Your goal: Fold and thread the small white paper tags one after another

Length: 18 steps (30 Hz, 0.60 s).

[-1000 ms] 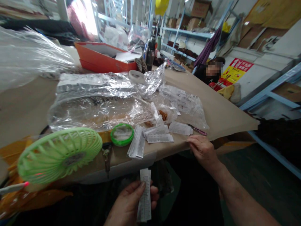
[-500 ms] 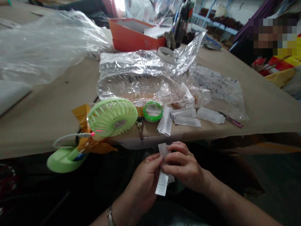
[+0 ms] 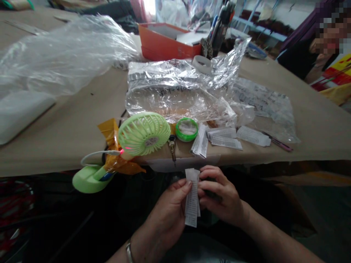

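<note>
Both hands hold one narrow printed paper strip upright in front of my lap, below the table edge. My left hand pinches the strip from the left with thumb and fingers. From the right, my right hand closes its fingers on the same strip. More printed strips lie in small piles on the brown table near its front edge, just above my hands.
A green fan on a green base stands at the table edge beside a green-rimmed tape roll. Crumpled clear plastic bags, an orange tray, a pen and another person at the far right.
My right hand left the table edge and joined my left hand on the strip. The strip now stands straighter between both hands. The camera tilted down and shifted.
</note>
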### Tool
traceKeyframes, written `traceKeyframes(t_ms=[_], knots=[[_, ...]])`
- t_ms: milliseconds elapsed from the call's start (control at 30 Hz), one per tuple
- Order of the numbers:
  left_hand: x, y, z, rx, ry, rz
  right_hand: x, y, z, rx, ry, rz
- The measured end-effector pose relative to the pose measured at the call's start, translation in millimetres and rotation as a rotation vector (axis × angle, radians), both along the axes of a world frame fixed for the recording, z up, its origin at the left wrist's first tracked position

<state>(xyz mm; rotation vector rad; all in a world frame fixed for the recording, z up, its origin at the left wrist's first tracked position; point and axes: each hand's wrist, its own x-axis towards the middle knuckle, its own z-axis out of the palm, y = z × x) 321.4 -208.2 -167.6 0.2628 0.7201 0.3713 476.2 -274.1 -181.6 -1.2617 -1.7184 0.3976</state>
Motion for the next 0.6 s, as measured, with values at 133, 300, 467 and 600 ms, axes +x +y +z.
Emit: traceKeyframes(t_ms=[133,300,467,600], knots=[[-7.0,-1.4,1.5,0.063,0.045,-0.17,3.2,3.8,-5.7,-0.429,0.574,0.04],[-8.8,-7.1,-1.6,0.118,0.023,-0.289,1.1,13.4,-18.7,-0.848,1.051,0.39],[-6.8,-8.6,-9.9,0.149,0.056,-0.305,-7.2,18.2,-27.3,-0.823,1.167,0.39],[-7.1,-8.0,-11.9,0.188,0.047,-0.323,-9.0,18.3,-22.9,-0.824,1.079,0.354]])
